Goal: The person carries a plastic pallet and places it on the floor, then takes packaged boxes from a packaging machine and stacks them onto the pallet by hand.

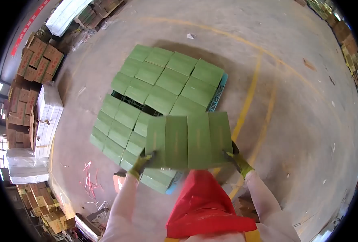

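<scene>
A row of several green boxes [187, 141], side by side, is held up in front of my body between my two hands. My left hand [140, 164], in a yellow-green and dark glove, grips the row at its near left corner. At the right end my right hand [239, 162], gloved alike, clasps the outer box; part of its fingers is hidden. Beneath and beyond lie many matching green boxes [162, 85] laid flat on a blue plastic pallet [218, 94]. A dark gap splits this layer, and the pallet's lattice shows through it.
Brown cartons [37, 58] and a white-wrapped stack [47, 117] stand along the left. Red strapping [90, 183] lies loose on the concrete floor. Yellow lines [247, 101] run right of the pallet. More stacked goods [344, 36] line the far right.
</scene>
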Demonstrator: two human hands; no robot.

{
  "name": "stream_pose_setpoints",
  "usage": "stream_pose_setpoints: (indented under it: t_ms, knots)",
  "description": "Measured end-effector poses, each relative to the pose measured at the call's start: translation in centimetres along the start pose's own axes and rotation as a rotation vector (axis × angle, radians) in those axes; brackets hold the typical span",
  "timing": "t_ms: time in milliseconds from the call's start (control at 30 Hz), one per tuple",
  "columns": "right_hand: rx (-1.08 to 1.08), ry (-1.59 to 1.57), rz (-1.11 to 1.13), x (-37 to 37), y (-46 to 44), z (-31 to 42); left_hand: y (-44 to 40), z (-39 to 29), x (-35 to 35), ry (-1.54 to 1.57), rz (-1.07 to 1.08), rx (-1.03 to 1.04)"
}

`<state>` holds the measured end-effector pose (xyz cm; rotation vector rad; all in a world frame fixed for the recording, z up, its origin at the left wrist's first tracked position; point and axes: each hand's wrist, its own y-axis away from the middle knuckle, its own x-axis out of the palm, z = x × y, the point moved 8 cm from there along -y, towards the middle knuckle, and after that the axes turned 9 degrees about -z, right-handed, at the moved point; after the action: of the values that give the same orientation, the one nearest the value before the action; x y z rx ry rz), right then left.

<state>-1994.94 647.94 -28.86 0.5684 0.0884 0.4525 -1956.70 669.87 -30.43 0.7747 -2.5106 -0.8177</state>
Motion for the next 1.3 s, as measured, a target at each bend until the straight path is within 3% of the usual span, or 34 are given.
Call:
stream_pose_setpoints:
  t_ms: [133,167,233,267,333,433,500,567,667,700,733,800,833,867,900,933,1000,1033,1067,1100,1133,1233,1300]
  knots:
    - [-0.109,0.087,-0.064,-3.7,-14.1,3.3,-16.3,-7.2,4.8,-0.023,0.103,0.07]
    - [-0.112,0.023,-0.054,-4.1,-17.7,3.6,-20.5,-7.8,4.1,-0.21,0.02,-0.082]
    - [-0.118,-0.102,-0.03,-4.7,-25.0,3.9,-28.9,-13.7,9.1,-0.165,0.099,0.055]
    - [-0.05,-0.057,-0.037,-5.2,-27.1,3.7,-31.1,-14.2,10.4,-0.14,0.12,0.085]
    - [0.025,-0.002,-0.077,-5.5,-33.8,4.2,-39.0,-14.4,9.5,-0.182,0.079,-0.046]
    - [-0.083,-0.024,-0.099,-5.8,-41.0,1.5,-46.0,-17.0,12.0,-0.152,0.039,-0.083]
    - [0.103,-0.415,-0.14,-5.8,-45.0,-1.3,-52.7,-15.8,9.9,-0.321,0.052,-0.088]
    - [0.006,-0.172,-0.195,-5.8,-48.8,1.3,-57.2,-16.5,12.2,-0.229,0.102,-0.066]
    - [-0.018,0.008,-0.298,-6.3,-54.7,-1.1,-63.7,-15.8,14.0,-0.246,0.106,-0.168]
    - [-0.079,0.234,-0.264,-6.1,-56.3,-1.1,-66.3,-14.8,12.7,-0.351,-0.007,-0.183]
    - [-0.04,0.186,-0.242,-5.5,-56.8,-1.8,-68.4,-13.3,11.0,-0.465,-0.11,-0.215]
    - [0.04,0.1,-0.226,-4.4,-56.8,-2.2,-70.6,-12.8,10.4,-0.535,-0.131,-0.14]
    - [0.262,-0.096,-0.185,-4.1,-56.4,-2.7,-69.8,-13.9,12.6,-0.58,-0.104,-0.249]
    - [0.236,0.034,-0.221,-4.5,-56.2,-2.6,-69.3,-15.3,15.0,-0.632,-0.068,-0.349]
    - [0.189,0.156,-0.248,-4.5,-56.5,-2.4,-69.3,-15.4,14.3,-0.702,-0.113,-0.186]
    - [0.133,0.274,-0.266,-4.6,-57.1,-1.6,-69.1,-15.0,13.8,-0.572,-0.146,-0.216]
    - [0.237,0.31,-0.134,-4.5,-57.8,-0.9,-70.2,-14.5,11.3,-1.049,-0.225,-0.058]
    - [0.32,0.307,-0.065,-4.7,-57.7,-1.0,-69.7,-16.4,14.3,-1.346,-0.278,-0.078]
    - [0.4,0.303,0.002,-5.0,-57.6,-0.9,-69.0,-16.6,15.0,-1.392,-0.34,-0.13]
    - [0.434,0.521,0.111,-5.6,-57.3,-2.3,-68.0,-17.0,16.2,-1.511,-0.413,-0.013]
    - [0.411,0.486,0.164,-6.8,-58.2,0.9,-66.5,-17.3,17.3,-1.628,-0.511,0.112]
    - [0.278,0.858,0.505,-11.0,-59.8,6.8,-59.7,-14.6,21.5,-1.385,-0.811,0.157]
    - [0.25,0.883,0.382,-16.1,-61.5,8.6,-55.8,-13.2,26.1,-1.162,-0.894,0.082]
